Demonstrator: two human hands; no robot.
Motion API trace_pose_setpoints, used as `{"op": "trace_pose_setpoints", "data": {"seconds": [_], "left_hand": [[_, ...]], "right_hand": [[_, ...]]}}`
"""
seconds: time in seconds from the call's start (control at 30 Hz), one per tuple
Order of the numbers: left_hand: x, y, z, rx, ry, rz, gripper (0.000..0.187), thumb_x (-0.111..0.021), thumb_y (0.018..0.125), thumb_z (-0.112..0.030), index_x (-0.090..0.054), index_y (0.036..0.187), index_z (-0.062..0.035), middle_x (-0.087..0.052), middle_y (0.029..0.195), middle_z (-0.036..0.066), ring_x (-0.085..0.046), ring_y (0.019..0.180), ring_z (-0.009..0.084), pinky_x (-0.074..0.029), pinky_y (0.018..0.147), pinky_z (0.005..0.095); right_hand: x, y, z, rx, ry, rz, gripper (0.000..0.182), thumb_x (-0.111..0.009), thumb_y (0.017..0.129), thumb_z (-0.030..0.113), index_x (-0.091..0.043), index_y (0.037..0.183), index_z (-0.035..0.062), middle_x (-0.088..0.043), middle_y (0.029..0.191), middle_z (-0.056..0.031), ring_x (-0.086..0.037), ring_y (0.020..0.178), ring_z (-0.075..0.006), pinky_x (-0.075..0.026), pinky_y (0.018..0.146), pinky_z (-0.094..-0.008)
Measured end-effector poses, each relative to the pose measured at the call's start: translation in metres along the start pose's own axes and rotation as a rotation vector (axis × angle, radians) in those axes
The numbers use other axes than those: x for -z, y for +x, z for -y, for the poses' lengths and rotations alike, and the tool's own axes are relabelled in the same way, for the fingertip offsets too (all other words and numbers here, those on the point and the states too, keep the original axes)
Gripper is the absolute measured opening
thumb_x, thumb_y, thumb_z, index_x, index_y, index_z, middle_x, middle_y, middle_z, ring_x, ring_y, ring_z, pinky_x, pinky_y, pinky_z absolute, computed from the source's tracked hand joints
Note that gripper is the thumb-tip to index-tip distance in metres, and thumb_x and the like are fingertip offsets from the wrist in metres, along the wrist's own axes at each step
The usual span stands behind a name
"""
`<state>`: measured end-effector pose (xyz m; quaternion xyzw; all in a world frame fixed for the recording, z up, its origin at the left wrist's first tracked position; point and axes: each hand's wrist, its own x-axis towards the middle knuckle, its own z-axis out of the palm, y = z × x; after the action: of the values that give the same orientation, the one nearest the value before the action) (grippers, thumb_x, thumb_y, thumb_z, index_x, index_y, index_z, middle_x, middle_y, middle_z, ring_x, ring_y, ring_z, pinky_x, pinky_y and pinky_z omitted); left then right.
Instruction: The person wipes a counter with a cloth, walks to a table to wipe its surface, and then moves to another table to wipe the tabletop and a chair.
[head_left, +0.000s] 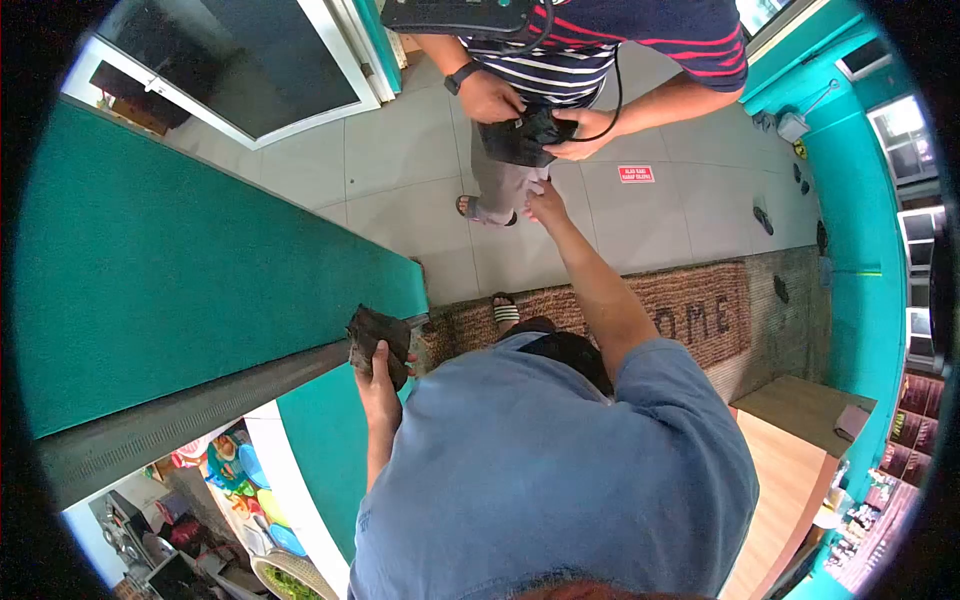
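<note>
Gripping a dark crumpled cloth (pixel 378 340) at nine o'clock, left hand (pixel 380 385) closed, pressing it on the teal door's edge (pixel 300 365). Right hand (pixel 545 205), twelve o'clock, fingers extended toward a black device (pixel 520 138) held by another person's hands (pixel 490 98); grip open. Doormat (pixel 700 310) at two o'clock.

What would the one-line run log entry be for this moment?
left hand: grips dark cloth at green door edge | right hand: outstretched toward another person's black device | underfoot: doormat
</note>
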<state>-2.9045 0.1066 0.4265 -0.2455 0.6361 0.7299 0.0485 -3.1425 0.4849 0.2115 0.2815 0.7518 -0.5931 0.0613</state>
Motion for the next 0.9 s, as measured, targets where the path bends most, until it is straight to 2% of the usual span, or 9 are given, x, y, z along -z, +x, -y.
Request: {"op": "trace_pose_setpoints", "data": {"seconds": [0.1, 0.23, 0.27, 0.33, 0.43, 0.53, 0.6, 0.7, 0.9], "left_hand": [[-0.006, 0.005, -0.001, 0.002, 0.005, -0.012, 0.032, -0.062, 0.100, -0.031, -0.062, 0.112, -0.0015, -0.070, 0.096, 0.010, -0.072, 0.075, 0.0207, -0.056, 0.059, 0.0326], [-0.014, 0.018, 0.002, -0.009, -0.016, 0.014, 0.031, -0.063, 0.100, -0.030, -0.062, 0.113, -0.0012, -0.071, 0.095, 0.011, -0.072, 0.074, 0.0204, -0.056, 0.059, 0.0328], [-0.014, 0.018, 0.004, -0.002, -0.009, 0.007, 0.031, -0.063, 0.100, -0.029, -0.062, 0.114, -0.0011, -0.071, 0.095, 0.011, -0.072, 0.074, 0.0204, -0.056, 0.059, 0.0329], [-0.022, 0.019, -0.001, -0.004, -0.018, 0.015, 0.031, -0.063, 0.100, -0.028, -0.061, 0.114, -0.0010, -0.071, 0.094, 0.011, -0.071, 0.073, 0.0204, -0.056, 0.059, 0.0329], [-0.027, 0.027, 0.002, -0.009, -0.004, 0.061, 0.033, -0.061, 0.101, -0.028, -0.058, 0.119, -0.0009, -0.070, 0.099, 0.012, -0.071, 0.073, 0.0223, -0.055, 0.058, 0.0337], [-0.026, 0.035, 0.009, -0.005, 0.028, 0.113, 0.036, -0.060, 0.102, -0.029, -0.055, 0.124, -0.0011, -0.070, 0.105, 0.013, -0.072, 0.075, 0.0241, -0.055, 0.056, 0.0340], [-0.033, 0.032, 0.002, 0.009, 0.043, 0.129, 0.036, -0.060, 0.102, -0.029, -0.055, 0.124, -0.0014, -0.070, 0.105, 0.013, -0.072, 0.075, 0.0239, -0.054, 0.056, 0.0335], [-0.039, 0.028, -0.005, 0.016, 0.049, 0.099, 0.038, -0.061, 0.102, -0.030, -0.055, 0.125, -0.0016, -0.070, 0.105, 0.013, -0.072, 0.075, 0.0238, -0.054, 0.054, 0.0335], [-0.038, 0.030, -0.002, 0.005, 0.012, 0.061, 0.039, -0.063, 0.100, -0.031, -0.055, 0.125, -0.0029, -0.070, 0.105, 0.013, -0.072, 0.075, 0.0241, -0.054, 0.054, 0.0339]], "right_hand": [[0.012, -0.012, -0.025, -0.113, -0.053, 0.101, 0.069, -0.061, 0.098, 0.023, -0.028, 0.156, 0.0044, -0.069, 0.093, -0.0151, -0.069, 0.067, -0.0208, -0.056, 0.056, -0.0340], [0.026, 0.006, -0.098, -0.181, -0.028, 0.114, 0.071, -0.062, 0.097, 0.024, -0.027, 0.156, 0.0033, -0.069, 0.093, -0.0157, -0.069, 0.069, -0.0218, -0.056, 0.055, -0.0352], [0.028, 0.025, -0.150, -0.057, -0.142, 0.154, 0.072, -0.063, 0.096, 0.024, -0.027, 0.156, 0.0033, -0.069, 0.094, -0.0161, -0.069, 0.069, -0.0222, -0.056, 0.055, -0.0355], [0.032, 0.029, -0.158, 0.076, -0.253, 0.185, 0.073, -0.063, 0.096, 0.024, -0.027, 0.156, 0.0032, -0.069, 0.094, -0.0164, -0.069, 0.069, -0.0227, -0.056, 0.056, -0.0359], [0.037, -0.013, -0.089, -0.090, -0.099, 0.045, 0.062, -0.062, 0.095, 0.023, -0.039, 0.146, -0.0041, -0.070, 0.077, -0.0165, -0.070, 0.060, -0.0218, -0.057, 0.060, -0.0349], [0.040, -0.021, -0.065, 0.067, -0.122, 0.086, 0.062, -0.064, 0.095, 0.026, -0.041, 0.145, -0.0030, -0.071, 0.078, -0.0171, -0.071, 0.063, -0.0238, -0.058, 0.070, -0.0374], [0.043, -0.021, -0.063, 0.242, -0.361, 0.134, 0.063, -0.065, 0.095, 0.029, -0.042, 0.144, -0.0030, -0.071, 0.080, -0.0168, -0.072, 0.068, -0.0250, -0.057, 0.075, -0.0391], [0.046, -0.024, -0.064, 0.276, -0.380, 0.187, 0.062, -0.064, 0.095, 0.029, -0.043, 0.144, -0.0012, -0.072, 0.084, -0.0173, -0.073, 0.072, -0.0264, -0.057, 0.076, -0.0394], [0.054, -0.047, -0.075, 0.122, -0.418, 0.212, 0.059, -0.063, 0.096, 0.029, -0.044, 0.143, -0.0018, -0.072, 0.083, -0.0150, -0.073, 0.072, -0.0260, -0.057, 0.077, -0.0394]]}}
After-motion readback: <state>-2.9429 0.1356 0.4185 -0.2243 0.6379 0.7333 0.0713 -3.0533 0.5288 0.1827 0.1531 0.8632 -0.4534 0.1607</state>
